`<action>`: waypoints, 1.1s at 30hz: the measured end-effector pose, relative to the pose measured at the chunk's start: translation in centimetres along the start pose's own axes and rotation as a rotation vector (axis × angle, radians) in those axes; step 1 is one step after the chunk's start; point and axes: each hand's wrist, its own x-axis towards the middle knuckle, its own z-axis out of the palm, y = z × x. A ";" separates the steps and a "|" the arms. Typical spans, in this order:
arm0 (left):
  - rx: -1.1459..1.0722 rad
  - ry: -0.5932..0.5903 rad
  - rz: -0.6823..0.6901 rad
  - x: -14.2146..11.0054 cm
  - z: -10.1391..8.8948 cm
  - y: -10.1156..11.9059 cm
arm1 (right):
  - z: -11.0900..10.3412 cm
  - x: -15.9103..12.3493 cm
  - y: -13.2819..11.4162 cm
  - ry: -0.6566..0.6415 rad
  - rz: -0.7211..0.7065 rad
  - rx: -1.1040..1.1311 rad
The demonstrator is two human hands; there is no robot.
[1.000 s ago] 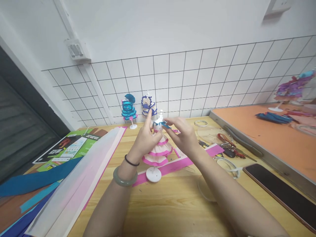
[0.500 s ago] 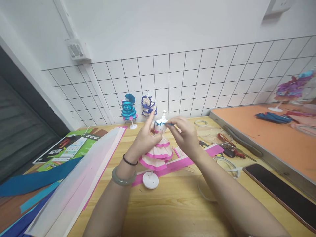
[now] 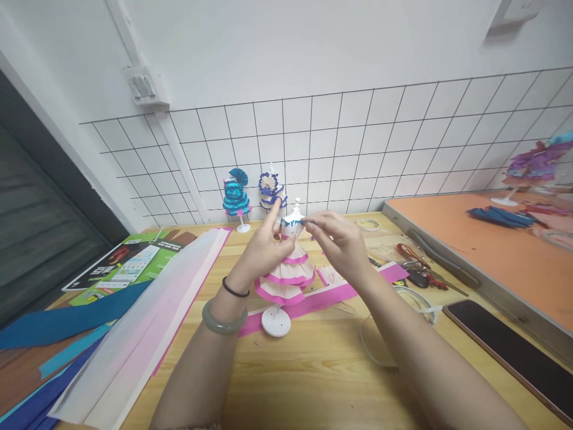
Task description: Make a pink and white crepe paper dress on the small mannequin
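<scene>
Mid-frame between the hands, the dress form (image 3: 293,276) tilts, its long axis leaning rightward at the top; the nearer left hand (image 3: 267,246) clasps its bodice, the right hand (image 3: 342,240) pinching blue trim (image 3: 293,222).

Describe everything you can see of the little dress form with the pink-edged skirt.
The dress form has a white knobbed top, blue trim across its white bodice, a tiered, cream-coloured skirt with pink edges that looks like paper, and a round white base. It leans a little, top toward the picture's right, over the wooden table; whether the base touches is unclear. The left hand holds the bodice, partly hiding it; the right hand pinches the trim's end.
</scene>
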 end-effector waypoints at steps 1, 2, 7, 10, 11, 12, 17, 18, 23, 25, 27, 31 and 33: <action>0.027 0.011 0.001 0.0 0.0 0.1 | 0.0 -0.1 0.2 0.007 -0.079 -0.080; 0.058 0.021 0.006 -0.1 0.1 0.2 | 0.1 -0.1 0.3 0.016 -0.150 -0.160; 0.199 0.068 0.047 -0.3 0.7 0.4 | 0.2 -0.5 1.1 0.022 -0.320 -0.466; 0.226 0.098 0.053 -0.5 1.2 0.3 | 0.1 -0.6 1.3 0.027 -0.359 -0.512; 0.227 0.103 0.047 -0.5 1.4 0.2 | 0.1 -0.6 1.3 0.034 -0.371 -0.519; 0.226 0.106 0.037 -0.5 1.5 0.2 | 0.1 -0.6 1.4 0.045 -0.383 -0.525; 0.201 0.111 0.001 -0.7 1.9 0.3 | 0.3 -0.5 1.8 0.096 -0.361 -0.495; 0.194 0.107 0.000 -0.7 1.9 0.3 | 0.4 -0.5 1.8 0.103 -0.346 -0.470; 0.168 0.082 -0.038 -0.4 1.3 -0.1 | 0.1 -0.1 1.5 0.021 -0.123 -0.202; 0.157 0.101 -0.040 0.0 0.7 -0.5 | -0.4 0.1 1.2 -0.045 0.073 -0.001; 0.155 0.161 -0.029 0.4 -0.1 -1.0 | -0.9 0.4 1.2 -0.089 0.267 0.173; 0.190 0.323 0.041 1.2 -1.8 -1.8 | -1.6 0.7 3.0 -0.125 0.518 0.164; 0.170 0.386 0.094 1.5 -2.4 -2.2 | -1.7 0.5 4.8 -0.137 0.592 -0.027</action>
